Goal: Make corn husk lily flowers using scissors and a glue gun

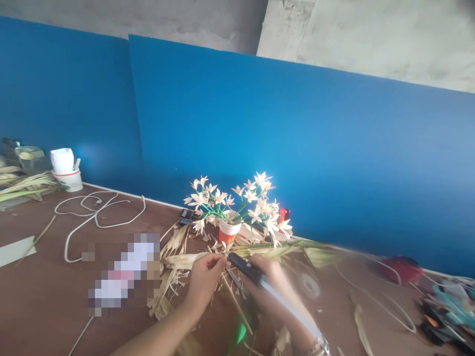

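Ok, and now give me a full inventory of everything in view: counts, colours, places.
Flowers: many, cream, in the orange cup
Cups: two; orange-white, centre; white, red-striped, left
Dry husks: many, tan, around the hands
Cables: at least two, white; left, right
Clear container: one, far left
Small gadgets: about two, black, behind flowers
Red bundle: one, right
Mixed pile: uncounted, teal-black, far right
Panels: two, blue, behind table
Table: one, brown
Blurred-out item: one, whitish, left of hands
Black tool: one, in right hand
Hands: two; left, right, centre
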Demonstrator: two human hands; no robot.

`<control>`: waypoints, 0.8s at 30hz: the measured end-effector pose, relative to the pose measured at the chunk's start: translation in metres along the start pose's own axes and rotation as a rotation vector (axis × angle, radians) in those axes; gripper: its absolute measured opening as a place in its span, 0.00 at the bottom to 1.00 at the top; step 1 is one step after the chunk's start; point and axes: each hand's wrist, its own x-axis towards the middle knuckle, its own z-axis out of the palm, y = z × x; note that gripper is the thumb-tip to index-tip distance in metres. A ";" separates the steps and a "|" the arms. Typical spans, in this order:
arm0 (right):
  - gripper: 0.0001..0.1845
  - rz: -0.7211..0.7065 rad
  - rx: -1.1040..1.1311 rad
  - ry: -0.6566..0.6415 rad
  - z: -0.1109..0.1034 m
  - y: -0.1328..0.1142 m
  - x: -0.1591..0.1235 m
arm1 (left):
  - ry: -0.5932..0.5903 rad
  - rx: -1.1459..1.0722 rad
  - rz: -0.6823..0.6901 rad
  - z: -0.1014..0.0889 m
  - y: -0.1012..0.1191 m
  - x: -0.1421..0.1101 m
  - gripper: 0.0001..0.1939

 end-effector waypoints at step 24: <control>0.05 0.118 -0.150 -0.093 0.002 -0.003 0.000 | 0.041 0.077 0.050 0.000 -0.002 -0.002 0.21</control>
